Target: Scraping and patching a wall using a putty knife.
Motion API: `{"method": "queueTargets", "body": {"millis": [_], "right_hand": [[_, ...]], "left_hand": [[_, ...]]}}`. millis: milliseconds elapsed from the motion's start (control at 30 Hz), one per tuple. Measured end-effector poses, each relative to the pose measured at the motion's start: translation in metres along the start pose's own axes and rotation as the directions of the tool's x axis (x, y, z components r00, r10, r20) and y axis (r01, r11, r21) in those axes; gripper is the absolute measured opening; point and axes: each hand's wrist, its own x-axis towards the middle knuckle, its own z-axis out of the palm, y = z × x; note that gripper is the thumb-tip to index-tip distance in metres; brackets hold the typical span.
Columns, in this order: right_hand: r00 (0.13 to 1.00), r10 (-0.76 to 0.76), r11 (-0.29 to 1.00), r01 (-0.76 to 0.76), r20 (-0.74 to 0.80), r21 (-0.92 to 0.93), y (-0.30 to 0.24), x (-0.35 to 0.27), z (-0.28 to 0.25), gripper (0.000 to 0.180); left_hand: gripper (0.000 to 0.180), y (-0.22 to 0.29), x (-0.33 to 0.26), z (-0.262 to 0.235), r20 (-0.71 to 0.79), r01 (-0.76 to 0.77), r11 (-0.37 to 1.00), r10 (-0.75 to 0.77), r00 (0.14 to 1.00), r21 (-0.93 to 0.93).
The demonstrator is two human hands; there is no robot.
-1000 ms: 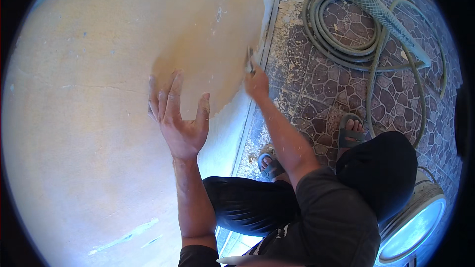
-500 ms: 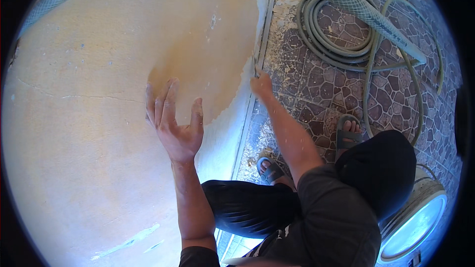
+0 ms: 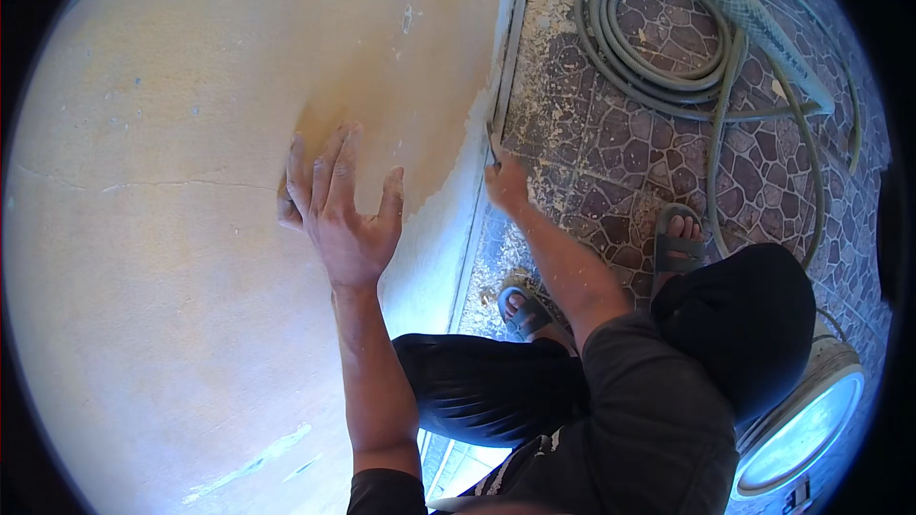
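My left hand (image 3: 345, 215) lies against the yellowish wall (image 3: 162, 257) with its fingers spread and nothing in them. Its thumb points toward a ragged edge where the yellow coat meets a paler strip. Farther right, by the foot of the wall, my right hand (image 3: 507, 185) is closed round a thin dark scraper (image 3: 492, 141). The scraper shows nearly edge-on, its tip pointing away from me along the pale strip; its handle is hidden in my fist.
A coiled hose (image 3: 596, 48) lies on the stone-patterned floor (image 3: 611, 148). A thick ribbed hose (image 3: 754, 14) crosses the upper right. Pale flakes (image 3: 549, 95) litter the wall's foot. A round whitish bucket (image 3: 806, 429) stands at the lower right, beside my knee.
The view has shifted a little, and the thick hose now sits higher, mostly out of the frame. My right hand has drawn slightly toward me, scraper still in it; the left stays on the wall.
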Motion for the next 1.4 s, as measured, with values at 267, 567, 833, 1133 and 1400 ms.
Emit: {"method": "queueTargets", "body": {"millis": [267,567,833,1133,1400], "right_hand": [[0.956,0.166,0.984,-0.175,0.240,0.016,-0.054,-0.088,0.020,0.072],[0.899,0.272,0.961,-0.271,0.343,-0.051,-0.064,-0.093,0.007,0.071],[0.982,0.086,0.994,-0.096,0.166,0.054,-0.084,0.014,-0.017,0.059],[0.964,-0.016,0.997,-0.004,0.265,0.074,-0.063,-0.156,0.032,0.073],[0.997,0.077,0.995,-0.078,0.029,0.059,-0.126,0.015,-0.011,0.036]], "left_hand": [[0.060,-0.010,-0.008,-0.015,0.018,0.034,0.999,-0.034,0.999,0.003],[0.063,-0.007,-0.007,-0.020,0.025,0.056,0.996,-0.054,0.998,-0.072],[0.061,-0.024,-0.015,-0.022,-0.049,0.017,0.984,-0.026,0.998,-0.178],[0.057,-0.014,0.000,-0.005,-0.061,0.004,0.999,-0.007,0.998,-0.044],[0.057,-0.016,-0.012,-0.014,-0.043,0.017,0.994,-0.022,0.999,-0.104]]}}
